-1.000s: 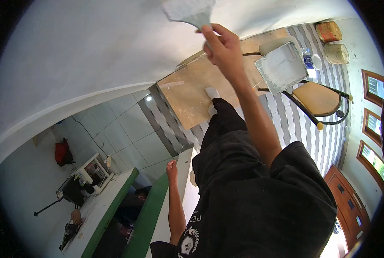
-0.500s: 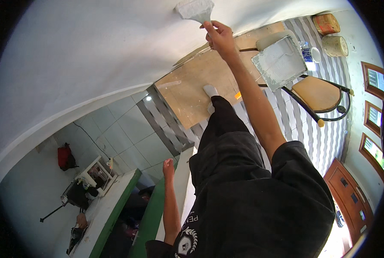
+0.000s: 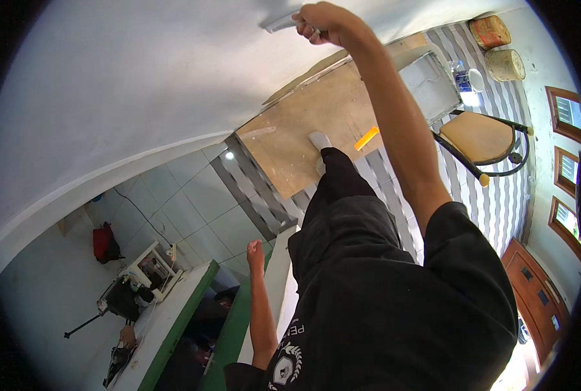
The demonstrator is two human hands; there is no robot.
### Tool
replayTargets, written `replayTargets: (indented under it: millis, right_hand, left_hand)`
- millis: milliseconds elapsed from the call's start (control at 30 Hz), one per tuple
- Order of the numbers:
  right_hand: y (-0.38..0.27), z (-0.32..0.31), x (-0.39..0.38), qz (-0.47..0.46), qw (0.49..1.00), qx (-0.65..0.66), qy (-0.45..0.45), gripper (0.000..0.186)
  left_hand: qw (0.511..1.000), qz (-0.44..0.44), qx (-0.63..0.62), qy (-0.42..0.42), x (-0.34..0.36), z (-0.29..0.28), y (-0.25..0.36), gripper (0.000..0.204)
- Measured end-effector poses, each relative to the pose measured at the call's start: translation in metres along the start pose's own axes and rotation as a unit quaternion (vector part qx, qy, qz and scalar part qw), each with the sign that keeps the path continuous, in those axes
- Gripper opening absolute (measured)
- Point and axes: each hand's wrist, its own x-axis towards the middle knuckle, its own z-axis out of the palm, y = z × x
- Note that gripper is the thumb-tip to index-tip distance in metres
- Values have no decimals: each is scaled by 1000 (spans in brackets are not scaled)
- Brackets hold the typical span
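Note:
High at the top, my right hand is closed round the handle of a wide, pale grey putty knife. Its blade appears nearly edge-on against the white wall. Whether the whole edge touches the wall, I cannot tell. My left hand hangs low beside a white ledge, fingers curled in, with nothing seen in them. A shallow tray smeared with white stands to the right, partly behind my right forearm. On the wooden board under my feet lies a yellow flat strip.
A black-framed chair with a tan seat stands right of the tray. Beyond it are a white-and-blue tub and two worn buckets. Lower left, a green-edged cabinet bears clutter, near a red-and-black bag.
My right wrist has turned, so the putty knife went from showing its broad face to nearly edge-on, slightly lower. My right arm shifted right, covering part of the tray and uncovering the yellow strip.

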Motion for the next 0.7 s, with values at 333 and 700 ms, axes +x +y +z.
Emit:
replayTargets:
  millis: [333,700]
  right_hand:
    - [-90,29,-71,16,998,-52,42,27]
    - [-25,-12,-102,-175,975,88,103,33]
  left_hand:
    - [999,21,50,-4,-5,25,-9,34]
    - [1000,6,-13,-2,-17,20,28,32]
